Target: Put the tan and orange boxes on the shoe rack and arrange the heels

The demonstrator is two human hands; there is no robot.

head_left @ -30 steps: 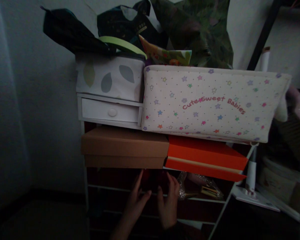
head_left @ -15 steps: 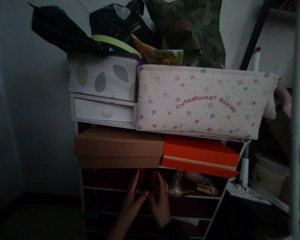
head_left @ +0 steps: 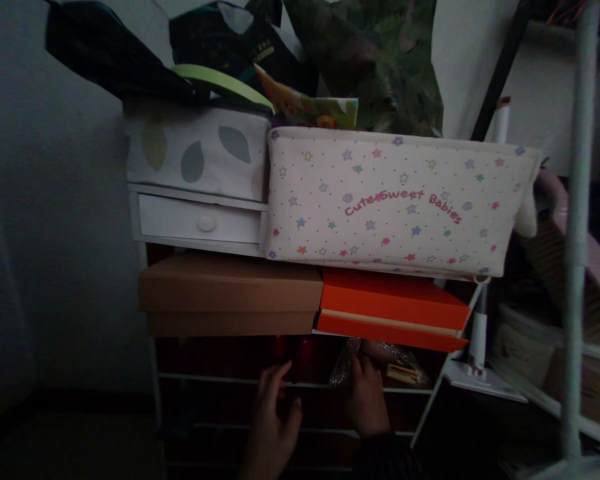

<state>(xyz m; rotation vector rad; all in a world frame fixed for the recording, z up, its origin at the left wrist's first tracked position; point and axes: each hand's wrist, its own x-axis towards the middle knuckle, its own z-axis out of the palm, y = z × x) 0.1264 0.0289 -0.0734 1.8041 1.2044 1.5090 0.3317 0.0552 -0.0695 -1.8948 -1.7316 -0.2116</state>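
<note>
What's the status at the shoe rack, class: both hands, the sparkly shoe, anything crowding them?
Left hand open, at the rack rail. Right hand reaching the glittery shoe, grip unclear. Orange box overhangs close above.

You can read one line here: "Cute Sweet Babies", in curved pink letters on the front of the star-printed fabric bin [head_left: 400,200], right of centre in the frame. The dark bag [head_left: 240,40] at the top carries a small light label, but its print is too small for you to make out.
</note>
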